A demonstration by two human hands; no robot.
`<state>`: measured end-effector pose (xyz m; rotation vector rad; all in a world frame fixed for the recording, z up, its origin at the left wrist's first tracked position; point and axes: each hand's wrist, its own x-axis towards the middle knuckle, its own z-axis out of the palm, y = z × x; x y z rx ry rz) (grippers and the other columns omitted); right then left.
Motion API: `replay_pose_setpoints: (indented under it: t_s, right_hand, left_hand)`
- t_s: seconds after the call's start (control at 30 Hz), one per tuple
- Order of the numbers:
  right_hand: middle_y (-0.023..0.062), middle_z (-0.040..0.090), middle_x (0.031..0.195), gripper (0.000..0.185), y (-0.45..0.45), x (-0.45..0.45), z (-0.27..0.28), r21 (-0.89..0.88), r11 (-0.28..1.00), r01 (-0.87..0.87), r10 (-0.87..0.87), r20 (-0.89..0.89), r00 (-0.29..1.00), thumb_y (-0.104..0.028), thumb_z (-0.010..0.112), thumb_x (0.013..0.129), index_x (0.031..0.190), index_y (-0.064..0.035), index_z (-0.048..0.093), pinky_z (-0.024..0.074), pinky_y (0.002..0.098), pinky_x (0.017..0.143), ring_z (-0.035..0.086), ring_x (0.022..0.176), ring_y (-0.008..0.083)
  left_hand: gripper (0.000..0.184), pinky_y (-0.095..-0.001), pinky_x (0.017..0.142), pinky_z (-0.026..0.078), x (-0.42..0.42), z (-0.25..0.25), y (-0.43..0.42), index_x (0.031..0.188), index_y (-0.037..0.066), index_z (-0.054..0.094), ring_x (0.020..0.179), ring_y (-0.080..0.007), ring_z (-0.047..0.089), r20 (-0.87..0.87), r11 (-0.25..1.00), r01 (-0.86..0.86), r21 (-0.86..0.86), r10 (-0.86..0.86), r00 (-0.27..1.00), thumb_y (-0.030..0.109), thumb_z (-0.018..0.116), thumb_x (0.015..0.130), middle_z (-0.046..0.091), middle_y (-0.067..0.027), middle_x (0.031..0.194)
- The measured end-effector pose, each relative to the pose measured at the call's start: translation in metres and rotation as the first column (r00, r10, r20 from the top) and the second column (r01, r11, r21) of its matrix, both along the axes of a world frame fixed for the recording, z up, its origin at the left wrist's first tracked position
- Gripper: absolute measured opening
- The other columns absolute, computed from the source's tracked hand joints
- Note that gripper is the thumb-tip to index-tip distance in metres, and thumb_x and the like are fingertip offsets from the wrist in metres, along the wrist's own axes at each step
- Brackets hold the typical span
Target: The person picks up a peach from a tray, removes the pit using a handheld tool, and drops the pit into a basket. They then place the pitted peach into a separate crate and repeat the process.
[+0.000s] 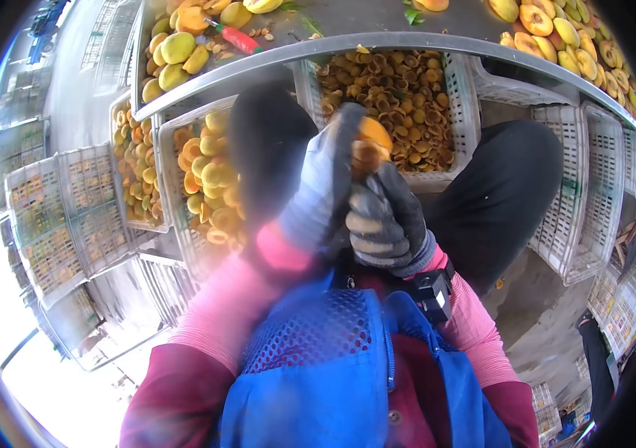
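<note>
Presently, the left hand [324, 175] and right hand [384, 224] hold a peach [375, 136] in a narrow grip near the crate of hollowed halves [469, 112] (finger detail is blurred). Step in hand: apparently two-handed working; the next move calls for steady opposing pressure.

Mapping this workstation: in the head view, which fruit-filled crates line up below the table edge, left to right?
Narrow crate of yellow-orange fruit, wider crate of similar fruit, crate of brownish fruit pieces.
</note>
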<state>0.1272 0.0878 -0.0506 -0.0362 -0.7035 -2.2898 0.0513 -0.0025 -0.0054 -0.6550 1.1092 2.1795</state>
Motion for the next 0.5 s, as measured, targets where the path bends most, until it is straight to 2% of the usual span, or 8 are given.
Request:
replay_pose_setpoints:
  t_s: [0.03, 0.1, 0.2, 0.23, 0.27, 0.33, 0.4, 0.5]
  right_hand:
    - [-0.0004, 0.042, 0.056, 0.054, 0.002, -0.002, 0.001, 0.021, 1.0, 0.023, -0.022, -0.055, 0.998, -0.056, 0.035, 0.094, 0.095, -0.0045, 0.054, 0.0296, 0.0194, 0.029, 0.035, 0.036, 0.0062]
    - [-0.0025, 0.038, 0.055, 0.053, 0.012, -0.008, 0.006, 0.053, 0.996, 0.072, -0.062, -0.165, 0.984, -0.058, 0.035, 0.093, 0.086, -0.0098, 0.054, 0.0263, 0.0225, 0.035, 0.033, 0.04, 0.0083]
    - [-0.0015, 0.039, 0.052, 0.052, 0.012, 0.002, -0.001, 0.29, 0.957, -0.014, -0.045, 0.196, 0.98, -0.054, 0.036, 0.095, 0.089, -0.0052, 0.054, 0.0277, 0.0182, 0.026, 0.031, 0.033, 0.0049]
    - [-0.002, 0.036, 0.051, 0.05, 0.014, 0.0, -0.002, 0.343, 0.939, -0.031, -0.029, 0.167, 0.986, -0.052, 0.035, 0.096, 0.086, -0.0063, 0.053, 0.0255, 0.0187, 0.026, 0.03, 0.035, 0.0051]
    - [-0.002, 0.036, 0.051, 0.05, 0.016, -0.002, -0.001, 0.363, 0.93, -0.06, 0.0, 0.164, 0.986, -0.052, 0.035, 0.096, 0.086, -0.0065, 0.054, 0.0253, 0.0188, 0.026, 0.03, 0.035, 0.0052]
    - [-0.0021, 0.035, 0.052, 0.05, 0.019, -0.003, 0.003, 0.403, 0.909, -0.106, 0.049, 0.15, 0.987, -0.052, 0.035, 0.096, 0.086, -0.0068, 0.054, 0.0249, 0.0189, 0.027, 0.031, 0.035, 0.0054]
    - [-0.0021, 0.035, 0.052, 0.05, 0.019, -0.006, -0.002, 0.474, 0.873, -0.116, 0.054, 0.142, 0.988, -0.053, 0.036, 0.095, 0.084, -0.0077, 0.054, 0.0243, 0.0188, 0.027, 0.029, 0.035, 0.0056]
    - [-0.0023, 0.035, 0.052, 0.05, 0.019, -0.018, -0.002, 0.625, 0.754, -0.201, 0.073, 0.224, 0.972, -0.054, 0.036, 0.095, 0.083, -0.0083, 0.054, 0.0228, 0.0189, 0.029, 0.029, 0.036, 0.0054]
  left_hand:
    - [0.033, -0.0272, 0.064, 0.046, 0.0, 0.0, -0.002, 0.096, 0.006, 0.06, 0.07, -0.016, 0.057, 0.129, 0.987, -0.106, 0.124, 0.09, 0.988, 0.038, 0.059, 0.088, 0.058, -0.0048, 0.076]
    - [0.038, -0.0286, 0.079, 0.049, 0.005, -0.005, -0.023, 0.12, 0.005, 0.046, 0.09, -0.0166, 0.057, -0.689, 0.747, -0.258, -0.613, -0.346, 0.636, 0.026, 0.059, 0.09, 0.055, -0.0083, 0.102]
    - [0.047, -0.03, 0.082, 0.051, -0.001, 0.008, -0.048, 0.13, 0.004, 0.04, 0.096, -0.0199, 0.057, -0.162, 0.942, -0.274, -0.192, 0.245, 0.956, 0.012, 0.059, 0.088, 0.055, -0.0072, 0.112]
    - [0.043, -0.0292, 0.081, 0.05, -0.002, 0.006, -0.078, 0.128, 0.005, 0.044, 0.096, -0.0187, 0.058, -0.5, 0.706, -0.089, -0.703, -0.401, 0.768, 0.011, 0.06, 0.087, 0.057, -0.006, 0.11]
    - [0.04, -0.0285, 0.081, 0.05, -0.004, 0.003, -0.109, 0.125, 0.006, 0.049, 0.096, -0.0175, 0.058, -0.39, 0.144, -0.492, -0.858, -0.807, 0.444, 0.01, 0.06, 0.087, 0.059, -0.0048, 0.107]
    - [0.023, -0.027, 0.074, 0.048, -0.028, 0.002, -0.175, 0.102, 0.004, 0.062, 0.083, -0.0153, 0.061, -0.465, 0.612, -0.133, -0.779, -0.424, 0.777, 0.018, 0.065, 0.085, 0.064, -0.0087, 0.089]
    - [0.03, -0.031, 0.068, 0.049, -0.049, 0.036, -0.201, 0.098, 0.007, 0.066, 0.07, -0.02, 0.063, 0.619, -0.646, 0.071, -0.76, -0.686, 0.383, 0.032, 0.067, 0.082, 0.066, -0.0111, 0.079]
    - [0.034, -0.0327, 0.066, 0.048, -0.084, 0.067, -0.168, 0.094, 0.009, 0.066, 0.069, -0.0229, 0.063, 0.232, -0.321, -0.054, -0.946, -0.782, 0.578, 0.039, 0.066, 0.079, 0.063, -0.0108, 0.07]
